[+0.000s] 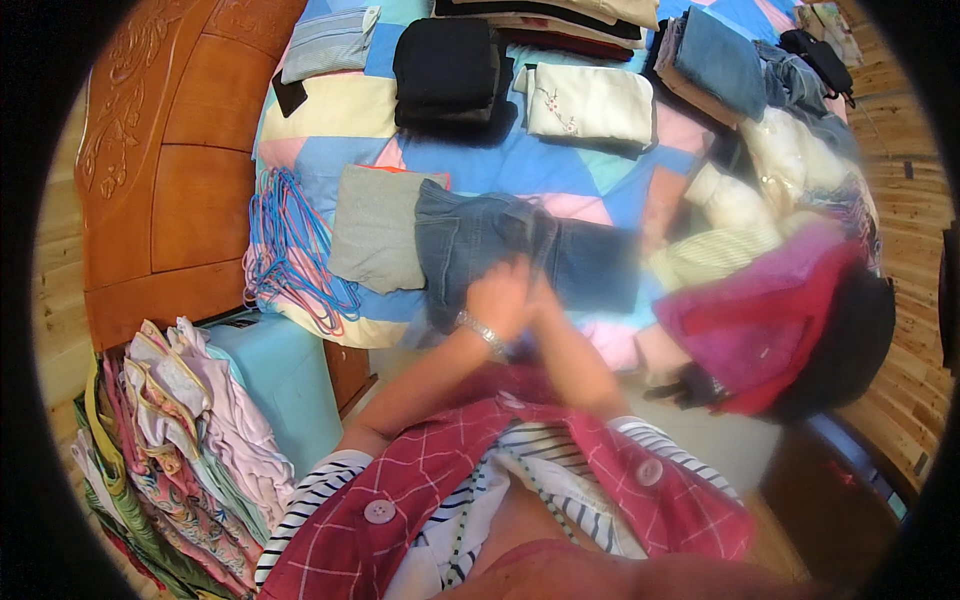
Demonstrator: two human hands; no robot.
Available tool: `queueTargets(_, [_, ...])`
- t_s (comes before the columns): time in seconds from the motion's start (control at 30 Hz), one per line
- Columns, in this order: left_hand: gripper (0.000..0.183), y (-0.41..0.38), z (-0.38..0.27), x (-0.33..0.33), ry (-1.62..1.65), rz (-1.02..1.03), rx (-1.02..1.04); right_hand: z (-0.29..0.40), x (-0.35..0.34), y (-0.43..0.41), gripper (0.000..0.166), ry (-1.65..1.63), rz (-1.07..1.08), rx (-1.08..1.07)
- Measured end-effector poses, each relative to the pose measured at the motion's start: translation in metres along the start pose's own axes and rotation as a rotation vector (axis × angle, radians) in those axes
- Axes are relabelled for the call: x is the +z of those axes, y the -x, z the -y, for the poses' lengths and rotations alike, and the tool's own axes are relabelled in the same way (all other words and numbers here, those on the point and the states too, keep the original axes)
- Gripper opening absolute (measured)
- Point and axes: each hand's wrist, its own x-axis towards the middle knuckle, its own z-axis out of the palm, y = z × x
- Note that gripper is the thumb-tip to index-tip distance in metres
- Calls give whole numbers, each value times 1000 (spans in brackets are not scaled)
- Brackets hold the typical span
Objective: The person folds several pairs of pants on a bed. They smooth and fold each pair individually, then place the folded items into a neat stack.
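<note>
A pair of blue denim jeans [480,225] lies across the near part of a patchwork bedspread [322,112], with one part stretched out to the right. My left hand [499,296], with a metal watch at the wrist, is at the near edge of the jeans. Close against it, my right hand [541,300] is blurred; the fingers of both are partly hidden, and their grip on the denim cannot be made out. A folded grey cloth [379,229] lies left of the jeans, partly under them, over something orange-red.
Blue and pink wire hangers [296,255] lie at the left. Folded black clothes [450,71], a white embroidered garment [592,105] and folded jeans [720,64] are farther back. Loose clothes [772,315] heap at the right. A light-blue box [285,375] and hanging clothes [202,450] stand lower left.
</note>
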Motion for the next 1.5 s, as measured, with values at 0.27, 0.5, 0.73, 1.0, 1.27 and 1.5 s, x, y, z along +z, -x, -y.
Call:
queueTargets(0.27, [52, 19, 108, 41, 506, -234, -74, 10, -71, -38, 42, 61, -185, -26])
queueTargets(0.5, [53, 10, 205, 75, 859, -194, -524, 10, -101, -47, 37, 161, -274, -39])
queueTargets(0.73, [75, -10, 189, 108, 571, -172, -546, 35, -109, -37, 33, 325, -297, 15])
queueTargets(1.0, [96, -40, 162, 136, 353, -363, -639, 140, -124, 74, 33, 1705, -930, -935])
queueTargets(1.27, [98, -56, 185, 140, 582, -297, -603, 166, -186, 57, 58, 1266, -944, -391])
queueTargets(1.5, [62, -58, 126, 101, 829, -387, -310, 206, -135, 135, 35, 1570, -784, -897])
